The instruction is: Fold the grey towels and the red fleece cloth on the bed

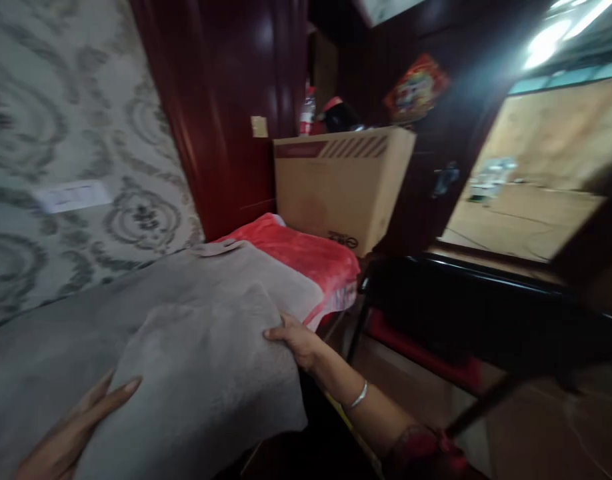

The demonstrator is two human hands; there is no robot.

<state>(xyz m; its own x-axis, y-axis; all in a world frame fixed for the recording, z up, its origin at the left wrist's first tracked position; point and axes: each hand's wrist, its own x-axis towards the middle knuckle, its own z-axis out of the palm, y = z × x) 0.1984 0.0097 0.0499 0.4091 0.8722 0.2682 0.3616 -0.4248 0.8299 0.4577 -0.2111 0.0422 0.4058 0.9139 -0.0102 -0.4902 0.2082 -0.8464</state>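
Note:
A grey, soft-looking cloth (206, 367) hangs in front of me, held up at its two sides. My right hand (299, 343) pinches its right edge, thumb on top and the other fingers mostly behind. On the left edge, my left hand (79, 423) is closed with the thumb across the front; its fingertips are partly hidden by the fabric. Behind it lies more grey fabric (61, 320), spread over a flat surface along the wall. A folded red blanket (311, 257) with a patterned edge lies beyond, partly under the grey fabric.
A large cardboard box (331, 187) stands behind the blanket, with a bottle (307, 113) and a dark item on top. To the right is a black folding table or bench (486, 313). A dark door (446, 160) stands beside an open doorway.

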